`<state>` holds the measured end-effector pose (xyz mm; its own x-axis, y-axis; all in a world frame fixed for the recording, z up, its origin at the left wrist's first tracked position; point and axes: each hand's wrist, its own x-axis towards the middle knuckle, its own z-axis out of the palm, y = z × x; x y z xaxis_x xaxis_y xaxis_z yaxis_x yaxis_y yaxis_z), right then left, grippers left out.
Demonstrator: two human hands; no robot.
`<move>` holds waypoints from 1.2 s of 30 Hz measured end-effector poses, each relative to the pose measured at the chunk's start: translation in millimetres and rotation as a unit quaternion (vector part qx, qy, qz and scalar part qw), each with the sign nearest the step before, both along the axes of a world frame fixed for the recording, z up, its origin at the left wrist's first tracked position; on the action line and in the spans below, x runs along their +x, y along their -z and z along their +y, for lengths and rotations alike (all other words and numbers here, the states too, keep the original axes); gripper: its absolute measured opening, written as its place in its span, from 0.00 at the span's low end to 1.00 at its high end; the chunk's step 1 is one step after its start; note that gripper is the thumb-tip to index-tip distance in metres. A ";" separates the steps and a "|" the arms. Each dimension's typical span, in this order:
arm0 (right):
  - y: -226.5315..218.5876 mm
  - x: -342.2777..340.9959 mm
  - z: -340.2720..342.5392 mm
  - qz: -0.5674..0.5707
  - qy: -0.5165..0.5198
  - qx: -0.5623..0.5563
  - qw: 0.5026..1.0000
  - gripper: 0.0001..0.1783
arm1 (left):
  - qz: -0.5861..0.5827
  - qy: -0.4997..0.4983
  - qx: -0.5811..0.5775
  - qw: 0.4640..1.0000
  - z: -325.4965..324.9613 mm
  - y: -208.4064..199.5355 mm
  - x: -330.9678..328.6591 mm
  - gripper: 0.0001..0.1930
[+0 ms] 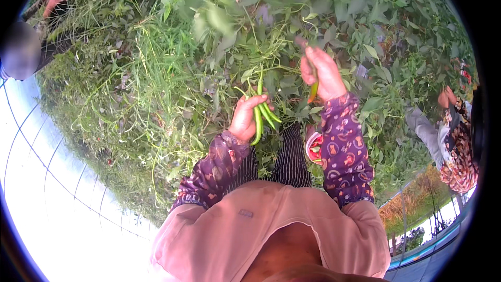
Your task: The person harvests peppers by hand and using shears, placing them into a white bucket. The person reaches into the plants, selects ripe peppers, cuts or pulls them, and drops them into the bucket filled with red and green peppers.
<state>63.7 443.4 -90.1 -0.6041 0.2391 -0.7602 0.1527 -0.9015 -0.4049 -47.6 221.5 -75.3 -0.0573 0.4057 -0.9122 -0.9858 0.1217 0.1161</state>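
My left hand (243, 116) is closed around a small bunch of long green chili peppers (259, 124), which hang past the fingers with their stems up. To the right and a little higher, my right hand (323, 73) is closed on an orange-tipped chili pepper (313, 92) whose coloured end hangs below the fingers. A blurred brownish thing (301, 43) sticks out above that hand; I cannot tell what it is. Leafy pepper plants (282, 78) surround both hands. Beside my right sleeve, a pale bucket (309, 139) holds red and green peppers (315, 149), partly hidden by the sleeve.
Dense foliage (172, 73) spreads ahead and to both sides, with tall grass among it. One person's hand (54, 1) shows at the far upper left. Another person in a flowered top (455, 159) is among the plants at the right. White netted sheeting (57, 172) borders the left.
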 end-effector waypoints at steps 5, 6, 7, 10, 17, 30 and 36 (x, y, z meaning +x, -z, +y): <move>7.5 32.1 -98.6 -0.073 -0.163 0.116 0.977 0.42 | 0.019 0.045 -0.019 0.999 3.1 5.1 26.2 0.12; 6.8 39.9 -112.8 -0.026 -0.173 0.125 0.977 0.46 | 0.020 0.029 0.002 0.999 3.2 5.9 33.5 0.13; 6.5 48.6 -119.6 -0.075 -0.287 0.314 0.902 0.49 | 0.007 0.050 -0.011 0.999 1.4 5.8 39.8 0.14; -1.6 70.8 -134.3 -0.146 -0.352 0.409 0.829 0.47 | -0.117 0.033 0.019 0.992 -6.4 5.7 59.0 0.16; 0.0 117.4 -146.2 -0.095 -0.258 0.240 0.931 0.38 | -0.136 0.130 0.033 0.982 -26.0 1.9 91.5 0.22; 20.7 216.2 -189.9 -0.104 -0.182 0.050 0.977 0.32 | -0.016 0.585 -0.001 0.811 -35.0 20.8 134.9 0.29; 36.6 301.4 -223.5 -0.236 -0.162 0.137 0.948 0.40 | -0.016 0.484 0.054 0.873 -65.5 40.5 162.9 0.29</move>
